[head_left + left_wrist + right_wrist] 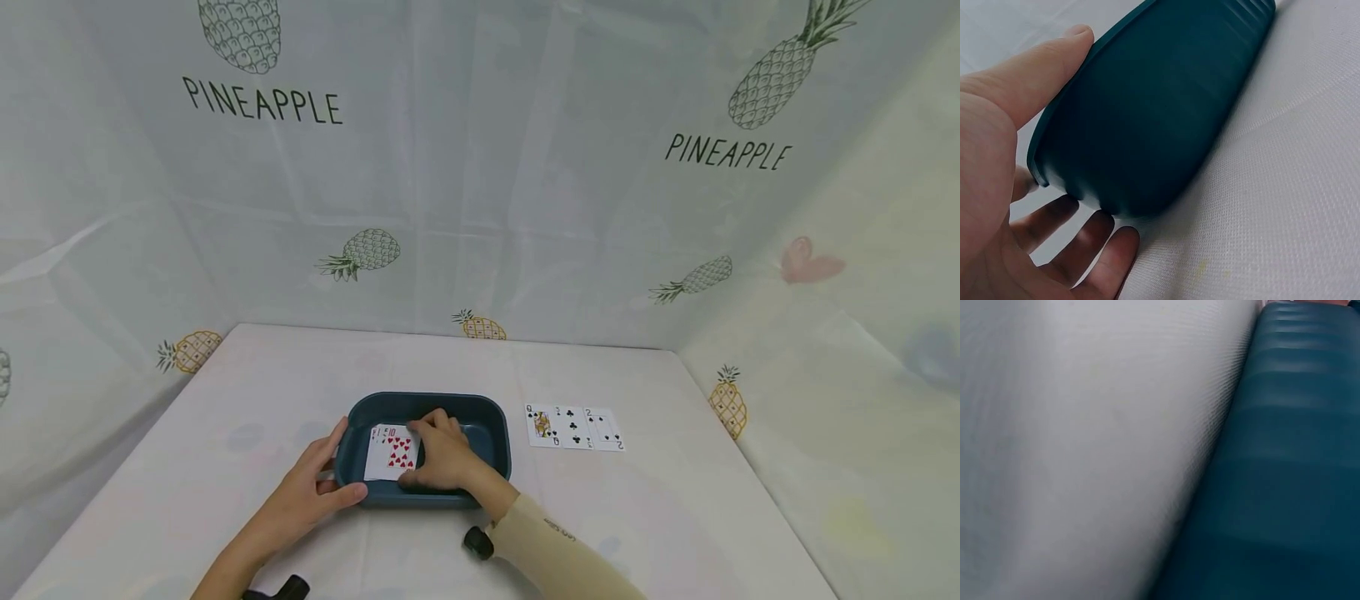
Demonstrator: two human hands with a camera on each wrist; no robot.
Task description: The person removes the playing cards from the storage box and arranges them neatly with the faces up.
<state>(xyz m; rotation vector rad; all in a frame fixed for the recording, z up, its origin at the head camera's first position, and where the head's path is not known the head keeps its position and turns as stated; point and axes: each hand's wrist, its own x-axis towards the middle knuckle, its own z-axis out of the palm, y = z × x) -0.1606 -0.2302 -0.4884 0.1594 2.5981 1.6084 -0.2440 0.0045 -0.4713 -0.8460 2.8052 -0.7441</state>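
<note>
A dark blue-green ribbed tray (pixel 497 429) rests on the white cloth. My left hand (pixel 307 487) grips its left end, the thumb along the near rim and the fingertips against the end wall; the left wrist view shows the tray's outer side (pixel 1141 112) close up. Inside the tray lie overlapping playing cards (pixel 378 467), a red ten of hearts (pixel 401 450) uppermost. My right hand (pixel 444 457) reaches in over their right end, fingers at the far edge and thumb at the near edge, holding the top card. The right wrist view catches only cloth and the tray's outer wall (pixel 1285 487).
To the right of the tray, a queen (pixel 542 425), a card of clubs (pixel 572 427) and a two (pixel 604 429) lie face up in an overlapping row. Pineapple-printed cloth walls (pixel 480 167) rise behind the table (pixel 660 500) and on both sides.
</note>
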